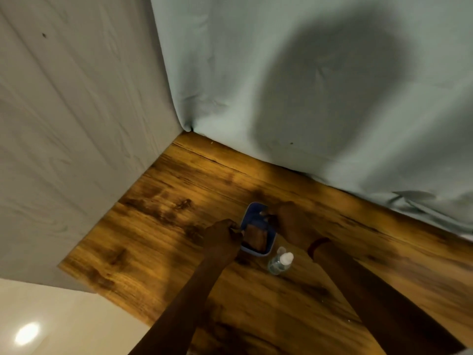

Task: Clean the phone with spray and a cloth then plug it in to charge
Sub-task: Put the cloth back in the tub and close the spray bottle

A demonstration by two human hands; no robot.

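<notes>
A blue tray [271, 243] on the desk [163, 208] is pinched by the left hand [222, 235] at its edge, while the right hand [289, 221] is curled over its far rim, beside a spray bottle [280, 262].

No legible text, brand, number or sign anywhere in view. Nothing readable on the spray bottle [279, 263] (clear body, white cap, any label too small and blurred to make out). Nothing readable on the blue-cased phone [256, 233] either, its face part-covered and dark. No print on the bench [163, 201], only wood grain. No markings on the pale cloth backdrop [307, 73].
</notes>
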